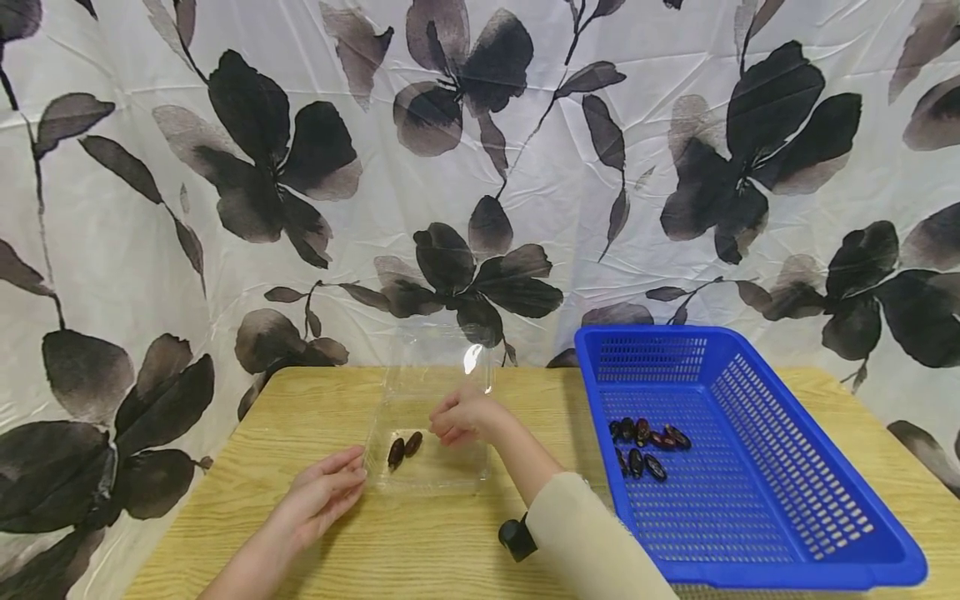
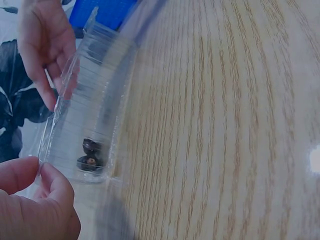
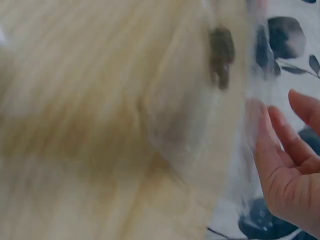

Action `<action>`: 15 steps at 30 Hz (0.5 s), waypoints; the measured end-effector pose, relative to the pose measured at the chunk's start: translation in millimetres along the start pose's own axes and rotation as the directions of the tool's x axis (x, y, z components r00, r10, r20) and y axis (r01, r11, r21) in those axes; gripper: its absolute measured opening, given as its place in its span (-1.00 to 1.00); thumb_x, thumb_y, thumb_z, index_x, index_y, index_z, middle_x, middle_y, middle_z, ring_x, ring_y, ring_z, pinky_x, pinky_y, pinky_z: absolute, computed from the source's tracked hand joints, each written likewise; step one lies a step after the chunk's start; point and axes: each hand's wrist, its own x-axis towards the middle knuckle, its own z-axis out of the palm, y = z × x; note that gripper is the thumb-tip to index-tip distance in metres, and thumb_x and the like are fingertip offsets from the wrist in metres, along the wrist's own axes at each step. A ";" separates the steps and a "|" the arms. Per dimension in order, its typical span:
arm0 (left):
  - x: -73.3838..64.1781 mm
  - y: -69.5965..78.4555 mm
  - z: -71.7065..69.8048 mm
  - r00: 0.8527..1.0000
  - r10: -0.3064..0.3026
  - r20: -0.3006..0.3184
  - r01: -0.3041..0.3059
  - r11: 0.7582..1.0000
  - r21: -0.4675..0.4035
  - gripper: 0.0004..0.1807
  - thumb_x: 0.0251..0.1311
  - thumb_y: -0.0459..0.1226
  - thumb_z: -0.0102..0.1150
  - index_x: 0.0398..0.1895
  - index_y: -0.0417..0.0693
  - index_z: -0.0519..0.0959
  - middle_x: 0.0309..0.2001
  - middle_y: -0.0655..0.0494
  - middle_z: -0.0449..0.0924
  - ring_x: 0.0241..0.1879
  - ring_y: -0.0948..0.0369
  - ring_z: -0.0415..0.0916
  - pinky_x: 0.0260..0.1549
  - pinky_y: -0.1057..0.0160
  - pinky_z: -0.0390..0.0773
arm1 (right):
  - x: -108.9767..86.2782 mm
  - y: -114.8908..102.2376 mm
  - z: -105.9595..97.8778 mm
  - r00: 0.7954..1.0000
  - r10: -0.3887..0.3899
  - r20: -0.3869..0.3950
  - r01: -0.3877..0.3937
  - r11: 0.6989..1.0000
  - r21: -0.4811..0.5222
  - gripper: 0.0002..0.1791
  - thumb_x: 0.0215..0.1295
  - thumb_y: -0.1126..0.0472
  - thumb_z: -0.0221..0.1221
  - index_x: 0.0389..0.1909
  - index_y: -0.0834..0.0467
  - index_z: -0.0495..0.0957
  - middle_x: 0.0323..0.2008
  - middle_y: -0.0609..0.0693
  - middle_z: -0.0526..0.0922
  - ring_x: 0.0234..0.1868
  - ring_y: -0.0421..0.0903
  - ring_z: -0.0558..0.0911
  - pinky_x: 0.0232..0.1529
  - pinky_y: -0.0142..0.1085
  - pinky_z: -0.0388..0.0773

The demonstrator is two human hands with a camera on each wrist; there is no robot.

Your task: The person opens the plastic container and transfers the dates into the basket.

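A clear plastic clamshell box lies on the table with its lid raised at the back. Two dark brown dates rest side by side in its left part; in the left wrist view the dates show through the clear wall. My left hand pinches the box's left rim between thumb and fingers. Over the right part of the box is my right hand, its fingers loosely bent with nothing between them. The right wrist view is blurred, but that hand shows beside the box wall.
To the right stands a blue plastic basket with perforated sides. Several dates lie at its left side. A small black object shows by the right sleeve. Floral cloth hangs behind the wooden table.
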 end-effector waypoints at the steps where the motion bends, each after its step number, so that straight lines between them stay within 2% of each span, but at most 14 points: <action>1: -0.4 0.1 -0.3 1.000 -0.002 -0.004 0.002 1.000 -0.001 -0.28 0.24 -0.50 0.03 0.41 -0.35 -0.04 -0.13 0.18 0.37 -0.19 0.31 0.45 -0.15 0.39 0.50 | 1.4 2.1 4.4 1.000 -0.003 -0.018 0.003 1.000 0.008 -0.69 0.09 0.46 0.18 -0.11 0.45 0.53 -0.38 0.19 0.64 -0.35 0.08 0.65 -0.17 -0.09 0.59; 4: -1.3 0.3 -2.2 1.000 0.002 -0.003 -0.002 1.000 -0.002 -0.28 0.23 -0.50 0.05 0.40 -0.36 -0.04 -0.15 0.19 0.38 -0.19 0.31 0.45 -0.14 0.39 0.50 | 6.0 8.1 18.4 0.996 -0.009 -0.086 0.014 0.998 0.059 -0.75 0.05 0.49 0.19 -0.19 0.44 0.55 -0.42 0.19 0.63 -0.35 0.11 0.66 -0.22 -0.11 0.61; 8: -2.4 0.6 -3.1 1.000 0.007 -0.013 -0.007 1.000 -0.005 -0.28 0.22 -0.50 0.07 0.40 -0.36 0.00 -0.18 0.18 0.39 -0.21 0.31 0.46 -0.17 0.39 0.51 | 11.9 14.8 36.5 0.986 0.012 -0.165 0.011 0.991 0.136 -0.85 0.07 0.50 0.18 -0.29 0.40 0.54 -0.49 0.10 0.56 -0.47 0.00 0.59 -0.30 -0.17 0.62; 11: -2.2 0.3 -2.5 1.000 0.009 -0.007 -0.009 1.000 -0.006 -0.30 0.21 -0.50 0.06 0.39 -0.37 0.02 -0.20 0.17 0.39 -0.22 0.31 0.46 -0.17 0.40 0.50 | 16.1 20.1 46.6 0.976 0.028 -0.215 -0.001 0.992 0.123 -0.87 0.09 0.50 0.17 -0.30 0.37 0.53 -0.49 0.05 0.52 -0.51 -0.06 0.54 -0.37 -0.22 0.62; 15: -1.7 -0.5 -1.1 1.000 0.009 0.003 -0.009 1.000 -0.011 -0.31 0.22 -0.51 0.04 0.39 -0.38 0.01 -0.23 0.18 0.40 -0.22 0.29 0.46 -0.15 0.39 0.50 | 19.2 25.7 55.2 0.970 0.039 -0.241 -0.021 0.997 0.075 -0.75 0.12 0.49 0.13 -0.13 0.37 0.52 -0.49 0.04 0.51 -0.55 -0.09 0.52 -0.48 -0.28 0.58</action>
